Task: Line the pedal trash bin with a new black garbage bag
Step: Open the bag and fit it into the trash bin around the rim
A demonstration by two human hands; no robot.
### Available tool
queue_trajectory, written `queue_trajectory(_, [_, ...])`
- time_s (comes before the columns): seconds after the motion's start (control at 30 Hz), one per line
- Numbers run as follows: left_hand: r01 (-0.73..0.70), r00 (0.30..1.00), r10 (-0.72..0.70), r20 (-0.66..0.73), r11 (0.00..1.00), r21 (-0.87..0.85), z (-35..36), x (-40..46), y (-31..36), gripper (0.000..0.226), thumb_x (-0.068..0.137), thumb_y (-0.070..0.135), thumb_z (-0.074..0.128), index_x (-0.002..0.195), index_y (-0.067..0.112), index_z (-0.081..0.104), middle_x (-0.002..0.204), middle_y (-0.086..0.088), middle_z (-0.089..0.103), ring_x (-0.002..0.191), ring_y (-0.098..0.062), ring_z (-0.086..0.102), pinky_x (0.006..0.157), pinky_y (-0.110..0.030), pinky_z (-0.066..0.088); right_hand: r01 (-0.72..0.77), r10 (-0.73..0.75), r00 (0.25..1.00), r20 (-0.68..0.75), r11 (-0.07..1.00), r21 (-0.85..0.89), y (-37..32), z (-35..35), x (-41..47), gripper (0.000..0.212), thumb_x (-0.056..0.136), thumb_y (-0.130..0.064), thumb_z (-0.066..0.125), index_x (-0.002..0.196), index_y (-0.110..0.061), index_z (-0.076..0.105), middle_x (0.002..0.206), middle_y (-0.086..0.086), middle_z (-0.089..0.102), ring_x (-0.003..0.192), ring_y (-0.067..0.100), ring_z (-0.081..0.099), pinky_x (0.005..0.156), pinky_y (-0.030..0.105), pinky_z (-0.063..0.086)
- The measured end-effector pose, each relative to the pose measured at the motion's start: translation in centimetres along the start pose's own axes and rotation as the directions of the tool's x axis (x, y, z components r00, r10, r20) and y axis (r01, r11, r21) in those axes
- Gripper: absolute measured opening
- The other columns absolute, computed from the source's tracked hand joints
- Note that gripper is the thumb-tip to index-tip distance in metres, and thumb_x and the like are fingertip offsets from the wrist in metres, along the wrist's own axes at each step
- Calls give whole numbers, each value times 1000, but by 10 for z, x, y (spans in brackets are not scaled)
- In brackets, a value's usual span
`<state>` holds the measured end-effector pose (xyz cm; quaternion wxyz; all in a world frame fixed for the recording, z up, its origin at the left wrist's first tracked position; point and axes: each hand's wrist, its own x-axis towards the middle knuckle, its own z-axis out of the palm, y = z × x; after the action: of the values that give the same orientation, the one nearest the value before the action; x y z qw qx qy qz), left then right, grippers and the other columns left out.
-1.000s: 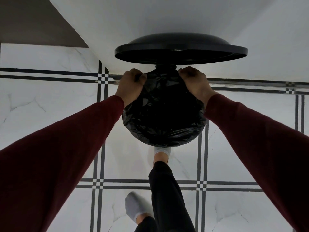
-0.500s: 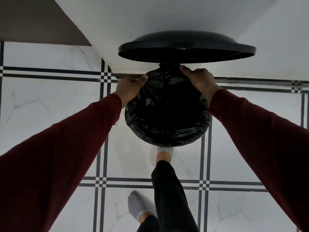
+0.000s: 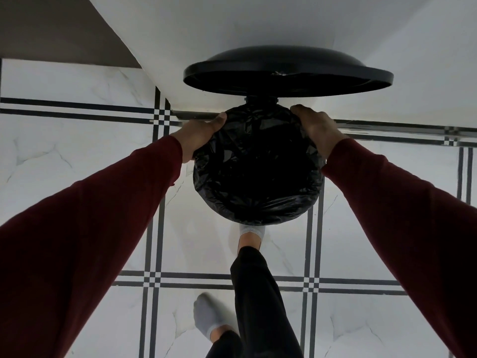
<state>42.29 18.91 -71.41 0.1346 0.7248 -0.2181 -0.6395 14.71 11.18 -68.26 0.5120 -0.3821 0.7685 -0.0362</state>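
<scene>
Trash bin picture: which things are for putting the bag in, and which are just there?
For the job: black garbage bag, bin lid standing open, left hand, right hand, foot at the bin.

Just there: tiled floor, white wall, other foot.

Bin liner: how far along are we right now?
Done: the bag is inside the bin and folded over the rim at the near side and flanks, with the lid up. In hand: the left hand and right hand are on the bag's edge at the far corners, near the hinge. Left: settle that back edge, let go, lower the lid.
</scene>
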Motion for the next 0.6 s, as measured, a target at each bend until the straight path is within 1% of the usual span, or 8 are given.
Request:
queue_trajectory(0.07, [18,999,-18,43,1000,-3,1,-9,5,117,37,98,69,126,22,69,120,-3,77,108,-27,74,99,-48,58,-22,20,1000,21,997,74,4,-1,3,80,66,-74,64,124,-19,70,113,5,72,100,27,71,97,38,56])
queue_trajectory(0.1, [22,999,-22,49,1000,9,2,-12,7,113,39,97,67,125,22,70,119,-3,77,109,-27,74,99,-48,58,-35,32,999,32,993,113,7,-1,7,79,64,-73,68,122,-20,72,113,5,75,98,27,73,94,37,58])
queue_trajectory(0.23, [42,999,-42,0,998,44,5,-13,11,114,43,99,60,134,31,65,136,-1,67,123,-27,64,103,-49,54,-46,37,998,48,982,181,11,-3,15,53,70,-62,73,107,-24,77,98,2,79,89,24,78,82,33,60])
queue_trajectory(0.3, [48,999,-47,-13,996,75,10,-25,19,105,60,96,58,141,29,61,144,-1,62,129,-27,59,103,-45,53,-46,37,998,44,977,208,12,-4,14,57,68,-64,72,108,-23,76,97,2,79,88,24,77,86,36,61])
queue_trajectory(0.37, [56,998,-54,-27,995,77,12,-30,24,85,82,84,56,143,25,58,142,0,61,128,-24,58,93,-36,53,-61,49,997,56,970,234,18,-7,18,58,66,-64,71,103,-20,76,90,3,79,84,25,76,89,39,60])
queue_trajectory(0.43, [97,995,-94,-39,992,86,12,-28,24,86,83,82,57,147,24,53,146,0,58,132,-24,54,98,-38,49,-56,37,997,73,961,271,27,-10,23,47,72,-59,68,91,-17,73,76,2,74,70,22,73,82,38,57])
queue_trajectory(0.5, [132,991,-129,-40,988,75,10,-29,24,91,77,84,61,147,26,53,147,-1,58,134,-25,53,103,-46,47,-72,51,996,75,944,321,29,-10,20,38,79,-53,66,92,-17,70,70,1,72,61,20,71,79,36,54])
queue_trajectory(0.6, [95,995,-96,-25,995,-8,12,-36,24,68,85,75,62,131,25,64,125,3,70,110,-17,65,79,-33,53,-118,85,991,99,908,402,23,-7,3,28,96,-45,58,88,-19,65,59,-3,70,53,15,68,68,28,52])
